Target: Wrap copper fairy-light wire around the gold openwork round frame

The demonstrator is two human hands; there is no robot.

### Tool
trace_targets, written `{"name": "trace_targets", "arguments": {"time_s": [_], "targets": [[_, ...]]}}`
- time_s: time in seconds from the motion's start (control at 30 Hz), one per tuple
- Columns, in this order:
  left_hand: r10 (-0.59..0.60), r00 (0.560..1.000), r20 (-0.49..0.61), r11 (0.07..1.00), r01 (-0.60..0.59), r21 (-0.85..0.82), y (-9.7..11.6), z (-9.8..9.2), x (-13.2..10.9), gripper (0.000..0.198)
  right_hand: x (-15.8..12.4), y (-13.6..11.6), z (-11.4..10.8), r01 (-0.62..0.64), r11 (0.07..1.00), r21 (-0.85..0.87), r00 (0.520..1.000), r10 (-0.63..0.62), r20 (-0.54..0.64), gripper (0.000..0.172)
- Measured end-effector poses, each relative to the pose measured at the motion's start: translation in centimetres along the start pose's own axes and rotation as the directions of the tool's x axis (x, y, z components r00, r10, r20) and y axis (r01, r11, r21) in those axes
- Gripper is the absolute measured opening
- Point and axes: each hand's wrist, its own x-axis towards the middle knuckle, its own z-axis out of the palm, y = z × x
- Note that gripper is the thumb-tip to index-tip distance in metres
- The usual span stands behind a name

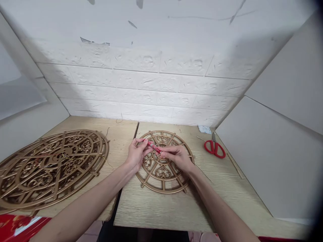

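Observation:
My left hand and my right hand are both closed in pinches on the two ends of a thin red strip. They hold it just above a small round gold openwork disc that lies flat on the wooden table. The disc's middle is partly hidden by my fingers. A thin wire or thread runs along the table to the right of my right wrist.
A larger round gold openwork panel lies on the left table. Red-handled scissors rest at the right, near a scrap of pale paper. White brick-pattern wall behind, white panels at both sides. Red material shows bottom left.

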Motion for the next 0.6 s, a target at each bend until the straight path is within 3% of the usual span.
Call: {"name": "trace_targets", "arguments": {"time_s": [0.2, 0.6], "targets": [[0.047, 0.998, 0.047, 0.999, -0.047, 0.000, 0.47, 0.31, -0.29, 0.029, 0.04, -0.33, -0.42, -0.004, 0.999, -0.032, 0.999, 0.005, 0.044, 0.032], [0.058, 0.997, 0.060, 0.998, -0.058, 0.001, 0.92, 0.27, -0.43, 0.035, 0.28, -0.37, -0.07, 0.033, 0.999, -0.040, 0.999, -0.033, 0.008, 0.031]]}}
